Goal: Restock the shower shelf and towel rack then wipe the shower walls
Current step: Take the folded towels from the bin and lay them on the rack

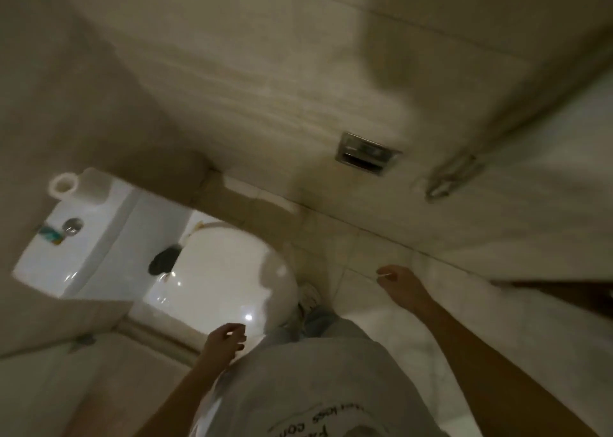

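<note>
1. Neither the shower shelf nor the towel rack is identifiable in this blurred view; no supplies or cloth show.
2. Left hand (223,341) hangs loosely curled, grasping nothing, near the toilet lid's (225,270) front edge.
3. Right hand (399,285) pinches something thin and pale, unidentifiable, above the tiled floor (358,254).
4. Risk: glossy tiles underfoot could cause a slip.

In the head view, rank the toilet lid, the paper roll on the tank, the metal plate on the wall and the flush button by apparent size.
1. toilet lid
2. metal plate
3. paper roll, looks close to the plate; blur makes this order unsure
4. flush button
</note>
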`<state>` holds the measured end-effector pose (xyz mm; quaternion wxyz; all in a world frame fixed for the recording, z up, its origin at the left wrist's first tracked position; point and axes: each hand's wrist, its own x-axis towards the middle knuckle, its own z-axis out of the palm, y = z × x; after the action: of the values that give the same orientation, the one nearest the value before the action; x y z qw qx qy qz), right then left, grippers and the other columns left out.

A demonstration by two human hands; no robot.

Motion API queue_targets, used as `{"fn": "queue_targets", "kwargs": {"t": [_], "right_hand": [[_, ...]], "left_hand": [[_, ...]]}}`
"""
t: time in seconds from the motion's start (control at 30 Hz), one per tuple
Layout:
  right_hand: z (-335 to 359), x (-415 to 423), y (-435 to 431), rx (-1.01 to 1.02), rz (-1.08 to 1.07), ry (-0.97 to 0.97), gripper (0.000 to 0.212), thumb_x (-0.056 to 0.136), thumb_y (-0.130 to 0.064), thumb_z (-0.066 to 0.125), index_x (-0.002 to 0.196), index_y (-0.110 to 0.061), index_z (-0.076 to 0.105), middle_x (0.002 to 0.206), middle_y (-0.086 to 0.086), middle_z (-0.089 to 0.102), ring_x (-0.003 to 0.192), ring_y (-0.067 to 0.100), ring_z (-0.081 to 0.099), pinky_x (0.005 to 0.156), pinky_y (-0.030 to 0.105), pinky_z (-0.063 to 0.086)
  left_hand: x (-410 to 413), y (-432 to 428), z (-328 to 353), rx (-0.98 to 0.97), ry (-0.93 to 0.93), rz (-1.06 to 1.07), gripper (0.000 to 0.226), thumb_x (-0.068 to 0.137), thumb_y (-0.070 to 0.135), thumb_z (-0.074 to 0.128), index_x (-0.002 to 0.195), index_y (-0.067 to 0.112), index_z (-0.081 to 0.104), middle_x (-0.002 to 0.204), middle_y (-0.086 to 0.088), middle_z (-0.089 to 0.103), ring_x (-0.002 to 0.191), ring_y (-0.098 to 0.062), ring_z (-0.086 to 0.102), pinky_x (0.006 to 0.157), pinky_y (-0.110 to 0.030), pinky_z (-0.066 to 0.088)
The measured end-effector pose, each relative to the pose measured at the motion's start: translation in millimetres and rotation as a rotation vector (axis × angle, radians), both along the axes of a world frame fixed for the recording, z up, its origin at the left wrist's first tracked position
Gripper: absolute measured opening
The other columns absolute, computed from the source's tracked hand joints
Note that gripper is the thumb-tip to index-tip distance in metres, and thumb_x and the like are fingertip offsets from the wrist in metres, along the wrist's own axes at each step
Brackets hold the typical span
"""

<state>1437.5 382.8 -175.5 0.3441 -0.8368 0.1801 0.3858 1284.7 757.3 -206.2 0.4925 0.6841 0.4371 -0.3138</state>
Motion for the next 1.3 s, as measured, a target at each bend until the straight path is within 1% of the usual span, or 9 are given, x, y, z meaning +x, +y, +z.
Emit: {"fn": "queue_targets", "kwargs": {"t": [0.13, 0.27, 0.47, 0.6, 0.7, 0.8, 0.9, 1.03, 1.3], "right_hand": [[-15.1, -97.7, -39.2, -0.033, -0.232, 0.090, 0.027, 0.095, -0.022, 0.065, 0.121, -0.015, 0.068, 0.118, 0.010, 0.068, 0.093, 0.019, 0.063, 0.079, 0.025, 0.046], [-31.3, -205.2, -70.3, -0.064, -0.474, 0.164, 0.027, 0.093, -0.026, 0.066, 0.119, -0.018, 0.068, 0.116, 0.005, 0.069, 0.104, 0.022, 0.066, 0.094, 0.031, 0.049], [-61.1, -321.9, -89.2, -0.049, -0.840, 0.301, 0.014, 0.093, -0.018, 0.065, 0.106, -0.015, 0.069, 0.114, 0.006, 0.070, 0.098, 0.025, 0.067, 0.086, 0.033, 0.053], [-75.9, -343.5, -103.2, 0.033, -0.942, 0.327, 0.025, 0.096, -0.023, 0.062, 0.119, -0.016, 0.068, 0.118, 0.002, 0.067, 0.096, 0.017, 0.061, 0.082, 0.023, 0.045], [-82.6, -346.5, -135.7, 0.083, -1.075, 0.322, 0.026, 0.095, -0.023, 0.064, 0.119, -0.016, 0.067, 0.116, -0.001, 0.064, 0.105, 0.019, 0.062, 0.089, 0.024, 0.046], [-85.1, -344.9, -183.5, 0.156, -1.259, 0.295, 0.019, 0.092, -0.021, 0.067, 0.112, -0.019, 0.067, 0.120, 0.006, 0.070, 0.106, 0.027, 0.067, 0.098, 0.040, 0.053], [-70.9, -338.4, -235.7, 0.151, -1.394, 0.160, 0.023, 0.094, -0.020, 0.066, 0.116, -0.015, 0.067, 0.117, 0.009, 0.069, 0.105, 0.027, 0.068, 0.098, 0.041, 0.054], [-44.7, -333.8, -296.1, 0.082, -1.504, 0.017, 0.021, 0.097, -0.024, 0.062, 0.117, -0.020, 0.065, 0.098, 0.000, 0.069, 0.087, 0.015, 0.067, 0.072, 0.021, 0.051], [-48.7, -366.3, -325.8, 0.082, -1.860, 0.100, 0.018, 0.095, -0.020, 0.062, 0.112, -0.020, 0.067, 0.098, 0.001, 0.070, 0.087, 0.020, 0.071, 0.079, 0.033, 0.057]], "left_hand": [[42.6, -17.3, -10.8, -0.061, 0.014, -0.293, 0.012, 0.096, 0.019, 0.065, 0.098, 0.008, 0.069, 0.091, -0.016, 0.071, 0.071, -0.025, 0.063, 0.069, -0.031, 0.045], [86.0, -48.2, -7.7, -0.014, 0.001, -0.619, 0.018, 0.092, 0.033, 0.066, 0.102, 0.018, 0.070, 0.094, -0.007, 0.074, 0.081, -0.024, 0.070, 0.074, -0.032, 0.050], [134.3, -115.1, 6.9, 0.020, 0.034, -0.947, 0.015, 0.100, 0.026, 0.059, 0.107, 0.016, 0.068, 0.101, -0.012, 0.072, 0.088, -0.026, 0.069, 0.072, -0.031, 0.050], [167.7, -180.3, 14.9, 0.109, 0.050, -1.047, 0.016, 0.101, 0.020, 0.057, 0.107, 0.007, 0.064, 0.096, -0.014, 0.069, 0.079, -0.024, 0.060, 0.068, -0.031, 0.043], [188.5, -256.1, 11.7, 0.185, 0.053, -1.176, 0.016, 0.102, 0.011, 0.053, 0.109, -0.002, 0.062, 0.086, -0.013, 0.062, 0.073, -0.022, 0.057, 0.057, -0.026, 0.043], [204.6, -352.2, 6.1, 0.189, -0.031, -1.363, 0.022, 0.100, 0.006, 0.055, 0.114, -0.009, 0.064, 0.086, -0.015, 0.065, 0.070, -0.023, 0.061, 0.044, -0.013, 0.043], [205.1, -466.2, 10.0, 0.097, -0.092, -1.523, 0.023, 0.100, 0.013, 0.058, 0.115, -0.001, 0.067, 0.099, -0.018, 0.071, 0.088, -0.030, 0.068, 0.060, -0.020, 0.047], [185.9, -618.8, 25.6, -0.013, -0.149, -1.644, 0.022, 0.099, 0.020, 0.060, 0.115, 0.007, 0.068, 0.103, -0.015, 0.072, 0.089, -0.023, 0.067, 0.067, -0.025, 0.047], [122.0, -865.2, 41.7, -0.252, -0.103, -1.843, 0.018, 0.100, 0.020, 0.057, 0.114, 0.014, 0.067, 0.104, -0.007, 0.072, 0.094, -0.021, 0.068, 0.080, -0.029, 0.050]]}}
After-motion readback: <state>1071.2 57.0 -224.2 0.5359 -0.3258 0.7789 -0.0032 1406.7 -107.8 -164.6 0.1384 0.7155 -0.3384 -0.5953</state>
